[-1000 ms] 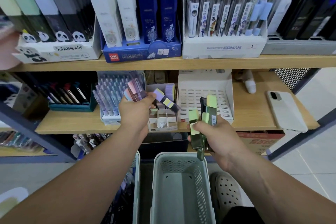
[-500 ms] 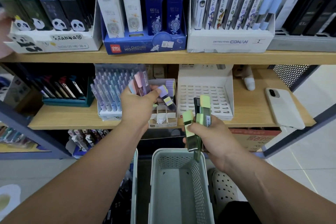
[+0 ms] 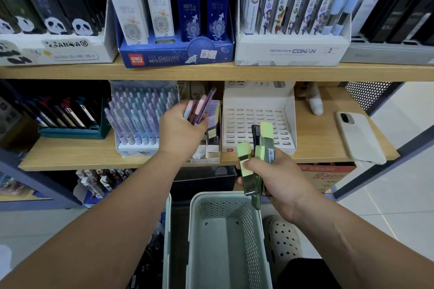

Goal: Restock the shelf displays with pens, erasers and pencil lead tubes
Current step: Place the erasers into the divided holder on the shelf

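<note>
"deli" blue box [image 3: 164, 57], "CONAN" white box [image 3: 258, 53]

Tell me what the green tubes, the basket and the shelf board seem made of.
The green tubes look like glossy, see-through plastic. The basket seems matte moulded plastic, going by its perforated walls. The shelf board shows pale wood grain, possibly laminate.
</note>
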Demonstrator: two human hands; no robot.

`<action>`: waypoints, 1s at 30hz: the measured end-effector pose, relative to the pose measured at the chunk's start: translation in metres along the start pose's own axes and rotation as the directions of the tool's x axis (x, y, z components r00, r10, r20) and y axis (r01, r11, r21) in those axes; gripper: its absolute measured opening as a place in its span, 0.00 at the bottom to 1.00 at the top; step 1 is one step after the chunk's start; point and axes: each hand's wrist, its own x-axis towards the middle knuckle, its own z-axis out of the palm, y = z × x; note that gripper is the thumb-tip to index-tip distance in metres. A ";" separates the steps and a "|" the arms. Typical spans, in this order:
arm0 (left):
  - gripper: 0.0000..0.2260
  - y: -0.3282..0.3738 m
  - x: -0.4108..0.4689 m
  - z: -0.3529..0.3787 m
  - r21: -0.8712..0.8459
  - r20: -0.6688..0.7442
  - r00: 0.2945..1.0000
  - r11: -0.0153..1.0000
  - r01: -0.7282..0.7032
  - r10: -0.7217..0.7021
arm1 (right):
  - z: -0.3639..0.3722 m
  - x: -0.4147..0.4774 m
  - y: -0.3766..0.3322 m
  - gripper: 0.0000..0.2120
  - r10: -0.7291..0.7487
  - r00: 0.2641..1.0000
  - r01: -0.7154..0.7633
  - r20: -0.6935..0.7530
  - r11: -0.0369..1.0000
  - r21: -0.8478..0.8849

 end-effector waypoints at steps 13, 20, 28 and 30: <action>0.09 0.012 0.004 -0.004 0.300 -0.004 0.990 0.944 -0.137 0.144 | -0.003 0.003 -0.001 0.11 0.014 0.999 -0.017 0.048 0.997 0.079; 0.07 0.015 -0.004 -0.012 0.272 0.006 0.993 0.955 -0.116 0.119 | 0.001 0.004 -0.003 0.13 -0.002 0.998 -0.006 0.059 0.991 0.131; 0.11 0.020 -0.037 -0.029 -0.332 0.116 0.929 0.868 0.370 -0.351 | 0.014 0.005 -0.003 0.15 -0.010 0.996 -0.001 0.094 0.994 0.112; 0.13 0.016 -0.051 -0.031 -0.356 0.202 0.851 0.773 0.525 -0.485 | 0.021 0.005 -0.004 0.15 -0.014 0.991 -0.001 0.130 0.994 0.110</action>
